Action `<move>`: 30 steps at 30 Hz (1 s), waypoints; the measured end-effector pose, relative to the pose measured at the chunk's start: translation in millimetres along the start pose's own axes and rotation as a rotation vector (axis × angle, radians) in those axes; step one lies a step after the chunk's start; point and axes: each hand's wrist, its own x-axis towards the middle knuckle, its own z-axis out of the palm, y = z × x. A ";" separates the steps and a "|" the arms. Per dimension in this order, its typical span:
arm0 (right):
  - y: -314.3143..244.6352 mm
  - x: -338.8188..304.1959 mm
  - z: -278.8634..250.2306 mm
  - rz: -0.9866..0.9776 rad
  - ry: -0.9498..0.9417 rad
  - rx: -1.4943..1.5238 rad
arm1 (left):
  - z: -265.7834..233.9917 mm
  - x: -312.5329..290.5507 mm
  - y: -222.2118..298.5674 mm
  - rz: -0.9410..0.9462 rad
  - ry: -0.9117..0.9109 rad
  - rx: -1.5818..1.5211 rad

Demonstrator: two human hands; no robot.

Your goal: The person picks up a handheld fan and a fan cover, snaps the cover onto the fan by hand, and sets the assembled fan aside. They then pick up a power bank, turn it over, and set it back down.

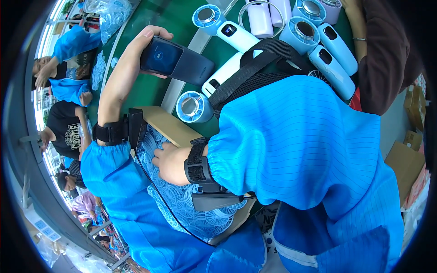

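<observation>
My left hand (144, 48) is closed around a dark grey power bank (193, 63) with a glossy lit display, held above the green table. Below it, my right hand (170, 163) reaches into an open cardboard box (175, 127). The fingers of that hand look apart and lie against a heap of light-blue round fan grilles (191, 207); their tips are partly hidden. Beside the power bank, a white handheld fan (223, 75) lies partly under a black strap. The round head of a light-blue fan (193, 107) sits near the box.
Several light-blue and lilac handheld fans (332, 73) lie at the far right, around a black strap (255, 68). A co-worker's brown sleeve (387, 59) reaches in there. A metal strip (175, 88) crosses the green table (136, 98). Cardboard boxes (400, 164) stand at right; other people sit at left.
</observation>
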 end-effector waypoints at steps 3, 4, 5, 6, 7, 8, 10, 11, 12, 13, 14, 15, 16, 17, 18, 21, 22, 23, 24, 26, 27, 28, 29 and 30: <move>-8.5 0.9 -15.2 -0.024 0.016 0.012 | -8.1 -7.0 4.7 -0.024 0.023 0.017; -13.4 0.1 -22.2 -0.049 -0.005 -0.026 | -11.8 -10.4 5.3 -0.025 0.028 0.009; -14.2 -3.9 -33.6 -0.057 -0.026 -0.065 | -11.8 -7.8 2.8 -0.020 0.018 -0.006; -14.0 -5.8 -39.6 -0.066 -0.047 -0.105 | -11.6 -6.1 0.7 -0.016 0.010 -0.021; -11.9 -3.7 -31.0 -0.066 -0.047 -0.106 | -10.6 -5.5 -1.4 -0.014 0.010 -0.020; -9.1 0.4 -15.5 -0.055 -0.007 -0.066 | -8.8 -6.0 -3.7 0.018 0.059 0.020; -3.1 6.5 12.1 -0.024 0.073 0.006 | -3.7 -6.0 -4.2 0.093 0.151 0.100; -1.4 6.2 13.0 -0.022 0.072 0.004 | -1.6 -6.3 -4.1 0.095 0.150 0.098; 0.4 5.9 14.0 -0.015 0.074 0.021 | 0.4 -7.3 -3.5 0.095 0.163 0.113; 2.3 5.4 15.1 -0.007 0.076 0.037 | 2.4 -8.2 -2.8 0.096 0.177 0.128; -1.2 5.0 13.6 -0.013 0.070 0.047 | 3.8 -12.4 -1.0 0.089 0.201 0.145; -1.4 4.2 13.2 -0.018 0.068 0.058 | 7.1 -15.4 0.1 0.086 0.209 0.143; -3.2 3.6 12.3 -0.018 0.078 0.053 | 12.2 -17.8 0.6 0.131 0.263 0.181; -4.3 3.8 9.7 -0.019 0.089 0.046 | 15.8 -19.7 -0.1 0.179 0.317 0.221; -5.5 3.9 7.0 -0.020 0.100 0.039 | 16.9 -21.8 -1.7 0.226 0.372 0.261; -5.2 0.4 -5.5 -0.051 0.047 0.024 | 10.4 -19.2 -15.3 0.363 0.392 0.430; -5.2 -0.4 -8.7 -0.064 0.022 0.018 | 8.6 -19.5 -18.0 0.429 0.397 0.515; -4.6 -0.4 -8.3 -0.070 0.019 0.014 | 8.6 -20.8 -16.4 0.430 0.405 0.517; -3.9 -0.4 -7.9 -0.054 0.013 0.025 | 10.3 -22.5 -13.3 0.432 0.373 0.576; -3.9 -1.2 -7.4 -0.034 -0.002 0.046 | 15.0 -25.7 -7.2 0.430 0.309 0.688; -3.8 -2.0 -7.5 -0.028 -0.010 0.052 | 17.7 -26.0 -4.3 0.425 0.316 0.687; -2.3 -3.1 -7.8 -0.020 -0.009 0.060 | 20.9 -25.5 -0.6 0.400 0.325 0.626; -2.8 -3.6 -10.7 -0.013 -0.009 0.068 | 22.9 -26.8 2.6 0.375 0.335 0.566; -4.2 -3.1 -13.6 -0.012 -0.015 0.071 | 23.3 -28.6 3.2 0.350 0.345 0.504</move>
